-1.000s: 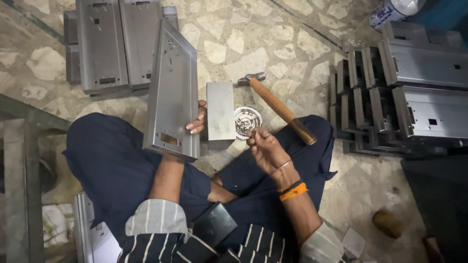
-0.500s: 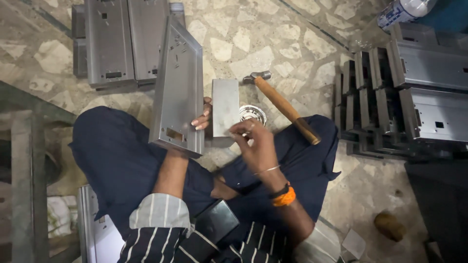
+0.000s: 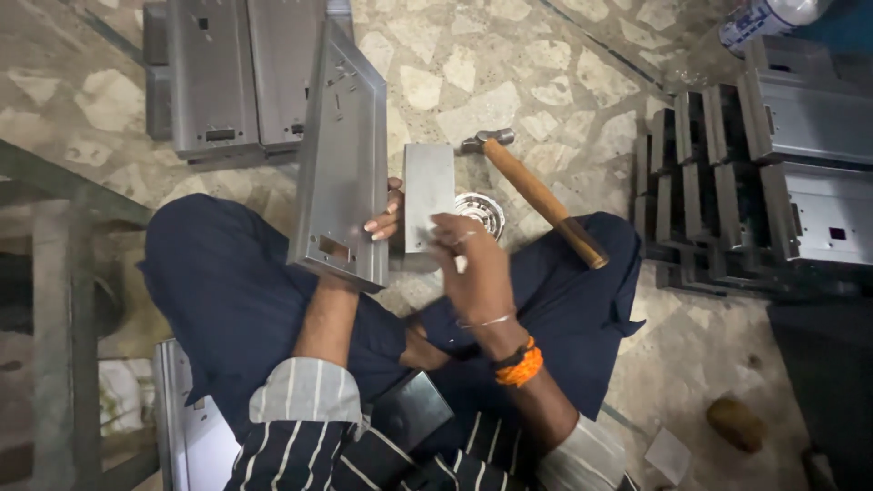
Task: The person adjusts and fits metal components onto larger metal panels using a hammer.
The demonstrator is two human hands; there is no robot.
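I sit cross-legged on a stone floor. My left hand [image 3: 386, 216] grips a long grey sheet-metal panel [image 3: 344, 164] and holds it upright on its edge. My right hand [image 3: 471, 264] hovers with pinched fingers over a grey metal block [image 3: 427, 193] that lies on the floor between my knees; whether it holds something small I cannot tell. A small round metal tin [image 3: 482, 211] sits just right of the block. A wooden-handled hammer [image 3: 536, 195] lies slanted on the floor, its handle end resting on my right knee.
Flat grey metal panels [image 3: 232, 73] lie stacked at the far left. More folded metal housings [image 3: 755, 173] are stacked on the right. A metal frame [image 3: 64, 300] stands at the left edge. Another panel [image 3: 182, 418] lies by my left hip.
My right hand has moved left from the round tin to the metal block. The upright panel stays in my left hand; the view has shifted a little.
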